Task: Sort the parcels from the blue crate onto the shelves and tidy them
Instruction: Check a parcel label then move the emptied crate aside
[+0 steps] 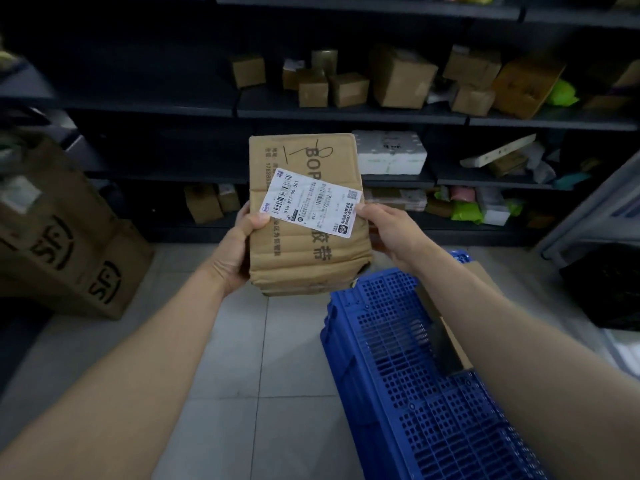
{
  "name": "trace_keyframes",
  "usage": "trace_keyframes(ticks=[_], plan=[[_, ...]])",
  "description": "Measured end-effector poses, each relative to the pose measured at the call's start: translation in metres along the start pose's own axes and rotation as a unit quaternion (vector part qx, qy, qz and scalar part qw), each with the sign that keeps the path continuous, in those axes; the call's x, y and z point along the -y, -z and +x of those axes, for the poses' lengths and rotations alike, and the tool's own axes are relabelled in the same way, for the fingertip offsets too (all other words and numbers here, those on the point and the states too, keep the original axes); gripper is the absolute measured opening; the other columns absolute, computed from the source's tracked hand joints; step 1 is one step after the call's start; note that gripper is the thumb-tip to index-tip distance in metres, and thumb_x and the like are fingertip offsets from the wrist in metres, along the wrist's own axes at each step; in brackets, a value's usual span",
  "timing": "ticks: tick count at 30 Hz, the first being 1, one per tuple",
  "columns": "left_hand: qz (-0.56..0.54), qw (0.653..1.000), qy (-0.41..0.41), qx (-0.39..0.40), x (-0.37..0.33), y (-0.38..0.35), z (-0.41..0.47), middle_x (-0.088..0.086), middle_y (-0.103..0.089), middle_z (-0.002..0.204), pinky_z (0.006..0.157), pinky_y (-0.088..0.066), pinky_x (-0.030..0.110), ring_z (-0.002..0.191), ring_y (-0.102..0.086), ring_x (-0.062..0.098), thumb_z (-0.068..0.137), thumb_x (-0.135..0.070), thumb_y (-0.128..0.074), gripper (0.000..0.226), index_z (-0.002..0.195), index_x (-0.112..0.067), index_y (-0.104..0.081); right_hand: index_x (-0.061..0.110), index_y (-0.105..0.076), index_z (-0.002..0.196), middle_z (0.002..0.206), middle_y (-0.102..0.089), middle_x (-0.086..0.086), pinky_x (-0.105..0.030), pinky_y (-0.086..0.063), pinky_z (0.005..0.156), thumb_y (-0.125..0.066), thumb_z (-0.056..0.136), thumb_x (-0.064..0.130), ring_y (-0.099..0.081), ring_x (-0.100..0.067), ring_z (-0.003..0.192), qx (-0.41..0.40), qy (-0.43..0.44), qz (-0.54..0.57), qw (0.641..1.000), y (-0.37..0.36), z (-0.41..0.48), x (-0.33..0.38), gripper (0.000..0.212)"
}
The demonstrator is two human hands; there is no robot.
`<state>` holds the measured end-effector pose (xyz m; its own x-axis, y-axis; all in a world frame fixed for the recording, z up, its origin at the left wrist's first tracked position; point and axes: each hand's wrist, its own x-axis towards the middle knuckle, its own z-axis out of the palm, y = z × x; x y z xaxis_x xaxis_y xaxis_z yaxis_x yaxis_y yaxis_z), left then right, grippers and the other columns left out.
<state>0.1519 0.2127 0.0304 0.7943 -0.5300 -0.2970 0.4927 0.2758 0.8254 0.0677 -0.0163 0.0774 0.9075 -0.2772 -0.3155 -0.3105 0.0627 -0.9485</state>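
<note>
Cardboard, creased and dented at its lower corner, makes up the parcel [304,230], which is held upright in mid-air between the blue crate [415,393] and the shelves [346,114], its white label [311,202] facing the camera. The left hand [239,244] grips its left edge, fingers [242,211] wrapped behind and thumb on the front. The right hand [388,233] clasps the right edge, thumb resting on the label's corner.

The sorting looks well under way but not finished. Many boxes and bags already sit on three shelf levels, yet this parcel has not been placed. At least one more brown parcel [450,327] lies in the crate under the right forearm; what else the crate holds is hidden. The shelved goods on the right lean and overlap, so tidying seems left to do.

For room, the dim left stretch of the upper shelf, beside the small boxes [313,90], appears free, though the light is poor. The parcel must clear each shelf's front lip on the way in. Large printed cartons [69,244] crowd the left, and a grey frame [588,209] closes in from the right. The tiled floor [242,341] straight ahead is open.
</note>
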Motion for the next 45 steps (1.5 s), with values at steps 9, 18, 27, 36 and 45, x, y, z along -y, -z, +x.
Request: trace_keyframes(ticks=[9,18,27,36,45], plan=[[-0.003,0.991,-0.104,-0.081,-0.064,0.081,-0.057,0.01,-0.062,0.124,0.076,-0.055,0.038,0.106,-0.063,0.026,0.076,-0.026,-0.059,0.063,0.137,-0.025,-0.042,0.009,-0.069,0.107,0.095,-0.076,-0.003,-0.029,-0.053,0.077,-0.055,0.096,0.024,-0.068,-0.015,0.083,0.093,0.032,-0.031,0.995,-0.117,0.014,0.038,0.023],[-0.023,0.96,-0.193,-0.2,-0.119,0.191,-0.165,0.011,-0.065,0.119,0.077,-0.055,0.043,0.1,-0.066,0.027,0.077,-0.026,-0.059,0.062,0.136,-0.027,-0.041,0.007,-0.067,0.115,0.103,-0.075,-0.007,-0.03,-0.056,0.082,-0.055,0.096,0.024,-0.071,-0.02,0.091,0.233,0.061,-0.057,0.969,-0.284,0.012,0.064,0.027],[-0.037,0.896,-0.279,-0.344,-0.145,0.264,-0.271,0.011,-0.064,0.122,0.08,-0.055,0.044,0.106,-0.064,0.029,0.08,-0.027,-0.059,0.06,0.137,-0.028,-0.04,0.011,-0.069,0.114,0.105,-0.074,-0.007,-0.037,-0.055,0.087,-0.057,0.095,0.025,-0.07,-0.025,0.098,0.405,0.075,-0.096,0.906,-0.442,0.003,0.081,0.026],[-0.051,0.817,-0.321,-0.476,-0.18,0.288,-0.336,0.013,-0.064,0.12,0.074,-0.055,0.04,0.103,-0.065,0.03,0.077,-0.034,-0.063,0.067,0.139,-0.025,-0.038,0.01,-0.07,0.115,0.1,-0.075,-0.004,-0.036,-0.055,0.087,-0.059,0.095,0.025,-0.071,-0.02,0.095,0.529,0.106,-0.122,0.833,-0.56,-0.003,0.12,0.027],[-0.052,0.773,-0.354,-0.524,-0.21,0.307,-0.399,0.014,-0.061,0.125,0.074,-0.055,0.039,0.107,-0.063,0.031,0.077,-0.039,-0.065,0.068,0.138,-0.028,-0.039,0.015,-0.071,0.104,0.088,-0.077,0.001,-0.029,-0.056,0.072,-0.059,0.095,0.024,-0.073,-0.014,0.083,0.614,0.117,-0.116,0.771,-0.647,-0.041,0.148,0.018]])
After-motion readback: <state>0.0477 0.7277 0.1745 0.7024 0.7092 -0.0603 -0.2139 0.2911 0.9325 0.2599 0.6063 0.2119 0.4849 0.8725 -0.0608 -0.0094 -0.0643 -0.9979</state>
